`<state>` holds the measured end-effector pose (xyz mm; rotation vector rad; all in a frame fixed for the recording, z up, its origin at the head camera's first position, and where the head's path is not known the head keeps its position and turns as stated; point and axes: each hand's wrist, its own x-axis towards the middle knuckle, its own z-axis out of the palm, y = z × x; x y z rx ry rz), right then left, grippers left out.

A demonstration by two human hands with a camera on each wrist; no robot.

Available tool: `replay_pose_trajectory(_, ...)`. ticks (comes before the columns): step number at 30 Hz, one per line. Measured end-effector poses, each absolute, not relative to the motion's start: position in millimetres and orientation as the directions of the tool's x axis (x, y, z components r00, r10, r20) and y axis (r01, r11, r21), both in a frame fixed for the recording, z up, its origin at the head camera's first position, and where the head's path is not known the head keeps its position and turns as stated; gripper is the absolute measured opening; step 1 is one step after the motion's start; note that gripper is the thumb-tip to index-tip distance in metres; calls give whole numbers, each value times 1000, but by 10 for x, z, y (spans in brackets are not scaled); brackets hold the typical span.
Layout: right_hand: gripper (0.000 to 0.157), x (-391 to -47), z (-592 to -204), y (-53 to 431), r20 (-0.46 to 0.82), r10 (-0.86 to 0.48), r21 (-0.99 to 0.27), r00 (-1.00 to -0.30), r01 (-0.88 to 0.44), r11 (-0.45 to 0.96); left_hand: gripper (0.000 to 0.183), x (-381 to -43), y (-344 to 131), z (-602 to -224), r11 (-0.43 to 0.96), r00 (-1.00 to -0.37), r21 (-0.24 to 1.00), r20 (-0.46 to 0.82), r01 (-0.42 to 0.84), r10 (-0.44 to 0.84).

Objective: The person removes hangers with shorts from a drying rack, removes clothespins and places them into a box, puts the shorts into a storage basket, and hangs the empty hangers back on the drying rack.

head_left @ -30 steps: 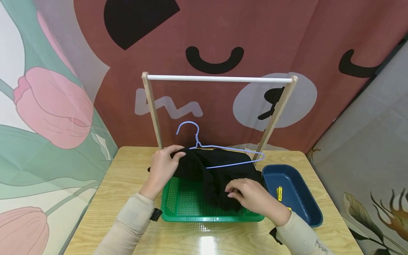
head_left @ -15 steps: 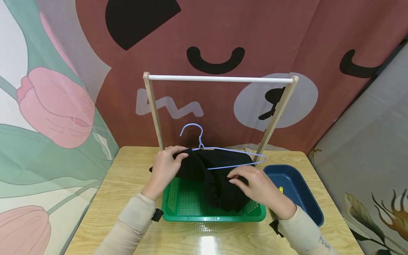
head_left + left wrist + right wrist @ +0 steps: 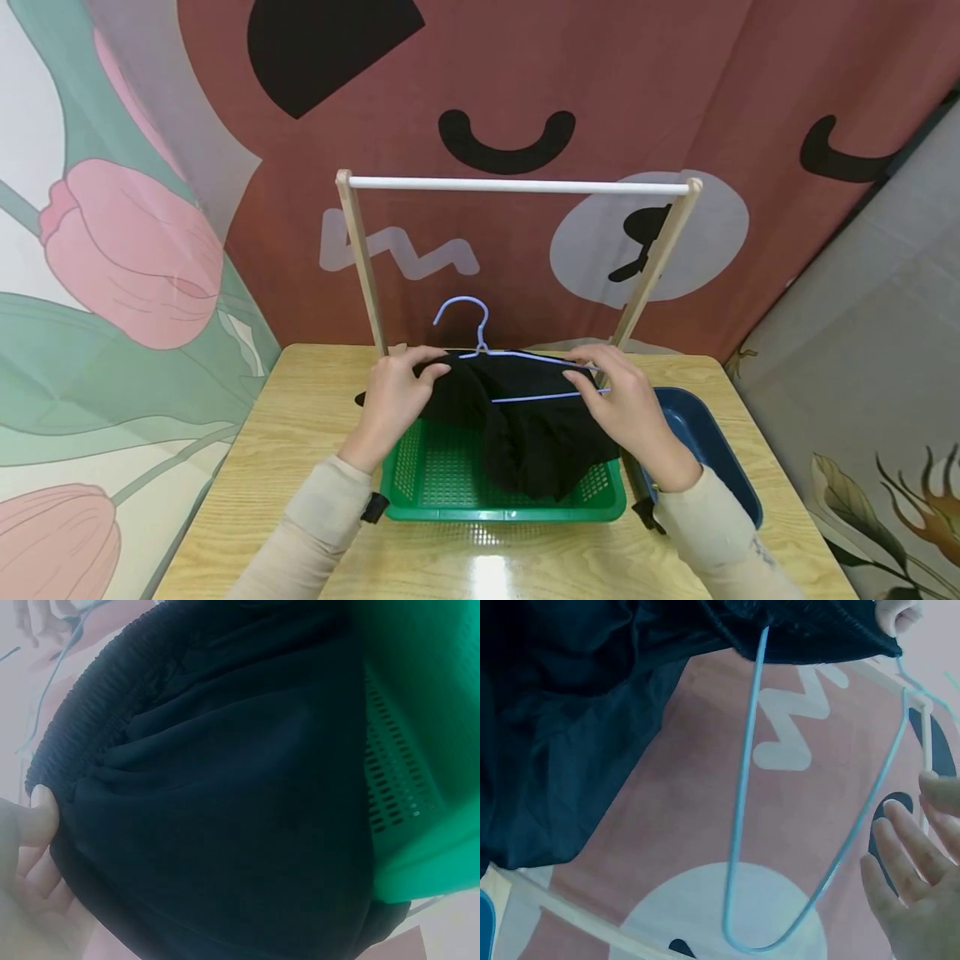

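A black garment with a gathered elastic waistband [image 3: 105,697] hangs in loose folds over the green basket [image 3: 502,515]. My left hand [image 3: 393,392] pinches the end of that waistband between thumb and fingers, as the left wrist view shows. A light blue hanger [image 3: 536,397] has its left side inside the waistband; its hook stands up at the back and its right end sticks out bare. Beside that bare end is my right hand [image 3: 628,404], fingers spread and holding nothing; in the right wrist view its fingers [image 3: 900,851] are apart from the hanger wire.
Behind the basket stands a rack with a white rod [image 3: 517,185] on two wooden posts [image 3: 362,258]. A dark blue tray [image 3: 705,421] lies at the right, partly covered by my right hand and forearm. A printed curtain closes off the back.
My right hand has moved up from the garment's lower folds to the hanger's right end. The hanger has shifted slightly right and down. My left hand keeps its pinch, moving slightly right.
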<state>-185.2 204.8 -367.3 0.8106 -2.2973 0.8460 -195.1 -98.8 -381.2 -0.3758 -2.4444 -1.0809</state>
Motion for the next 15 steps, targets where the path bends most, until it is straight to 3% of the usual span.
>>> replay_pose_trajectory(6, 35, -1897, -3762, 2075, 605, -334, -399, -722, -639, 658, 17, -1915, -951, -3783, 647, -862, 629, 500, 431, 89)
replay_pose_trajectory(15, 18, -1904, -3852, 2046, 625, -242, -437, -743, -589, 679, 17, -1905, -927, -3772, 637, -863, 635, 494, 438, 101)
